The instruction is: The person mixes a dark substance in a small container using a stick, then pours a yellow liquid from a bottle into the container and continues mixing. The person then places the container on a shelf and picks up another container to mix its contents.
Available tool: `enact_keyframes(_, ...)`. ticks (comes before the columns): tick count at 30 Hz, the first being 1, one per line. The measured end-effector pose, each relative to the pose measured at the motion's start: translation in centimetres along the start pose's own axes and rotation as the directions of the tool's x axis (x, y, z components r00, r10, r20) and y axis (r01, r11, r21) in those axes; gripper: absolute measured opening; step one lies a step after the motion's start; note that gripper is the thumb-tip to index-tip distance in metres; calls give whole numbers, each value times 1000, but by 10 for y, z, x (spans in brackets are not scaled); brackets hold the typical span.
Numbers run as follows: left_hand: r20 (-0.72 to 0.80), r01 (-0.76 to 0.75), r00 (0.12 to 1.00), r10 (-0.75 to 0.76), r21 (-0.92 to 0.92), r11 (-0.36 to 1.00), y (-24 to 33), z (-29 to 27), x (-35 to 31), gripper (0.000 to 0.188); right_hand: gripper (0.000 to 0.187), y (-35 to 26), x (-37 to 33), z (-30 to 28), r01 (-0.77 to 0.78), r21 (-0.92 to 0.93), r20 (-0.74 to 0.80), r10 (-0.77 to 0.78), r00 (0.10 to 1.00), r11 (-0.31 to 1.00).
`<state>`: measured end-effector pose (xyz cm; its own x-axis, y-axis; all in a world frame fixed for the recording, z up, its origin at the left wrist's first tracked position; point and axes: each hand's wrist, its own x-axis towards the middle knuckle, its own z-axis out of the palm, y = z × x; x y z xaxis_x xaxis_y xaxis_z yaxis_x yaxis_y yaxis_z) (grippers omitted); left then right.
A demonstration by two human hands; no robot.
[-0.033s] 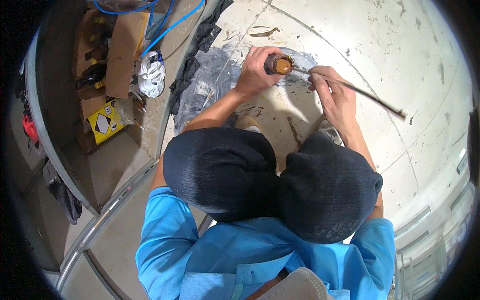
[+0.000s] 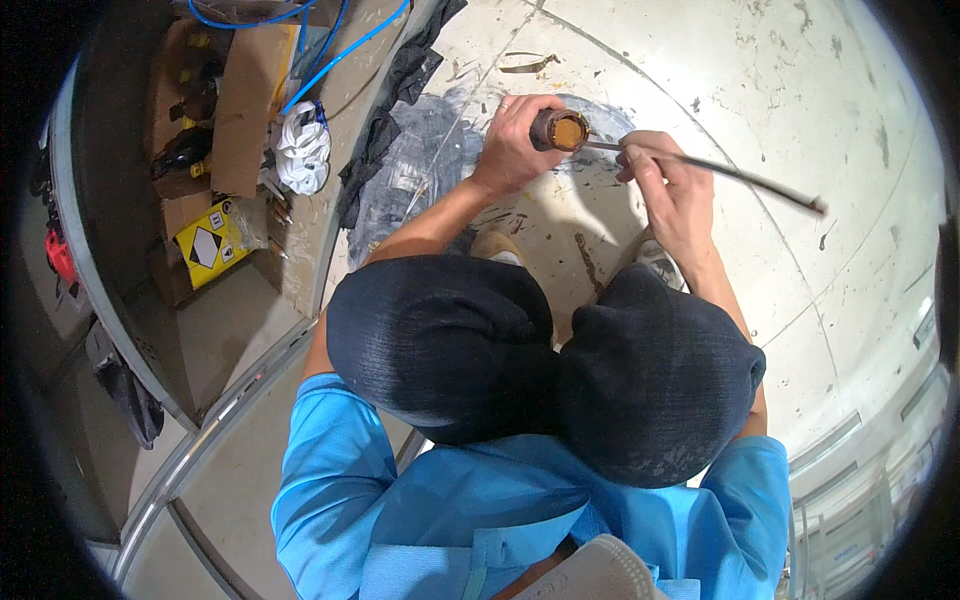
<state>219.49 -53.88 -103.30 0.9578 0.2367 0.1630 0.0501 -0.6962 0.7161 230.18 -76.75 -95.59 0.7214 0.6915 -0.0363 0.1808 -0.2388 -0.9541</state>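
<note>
Between my knees and the floor, my left hand (image 2: 515, 145) is closed around a short dark-brown cylinder (image 2: 545, 130), messy at its rim, whose round orange-brown end face (image 2: 567, 132) points toward my right hand. My right hand (image 2: 672, 185) grips a long thin dark rod (image 2: 745, 180) between thumb and fingers. One end of the rod reaches the cylinder's rim; the other sticks out far to the right. Whether its tip touches the rim or only lies beside it, I cannot tell.
Pale floor (image 2: 780, 260) carries dark smears and scraps, with a grey smeared patch (image 2: 415, 165) at left. Along the left stand a cardboard box (image 2: 250, 110) with black bottles, a white plastic bag (image 2: 303, 150), a yellow package (image 2: 212, 242) and blue hoses (image 2: 345, 55). Black cloth (image 2: 380, 145) lies along the edge.
The rod's far right end has swung slightly up and to the right. The cylinder and my left hand stay about where they were.
</note>
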Motion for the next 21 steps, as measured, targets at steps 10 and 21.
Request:
enact_keyframes(10,26,40,999,-40,1,999,-7,3,2,61,24,7,8,2,9,53,-68,-5,998,999)
enact_keyframes(21,18,19,1000,-20,27,999,-11,5,0,63,27,8,8,1,9,61,-77,-4,997,998)
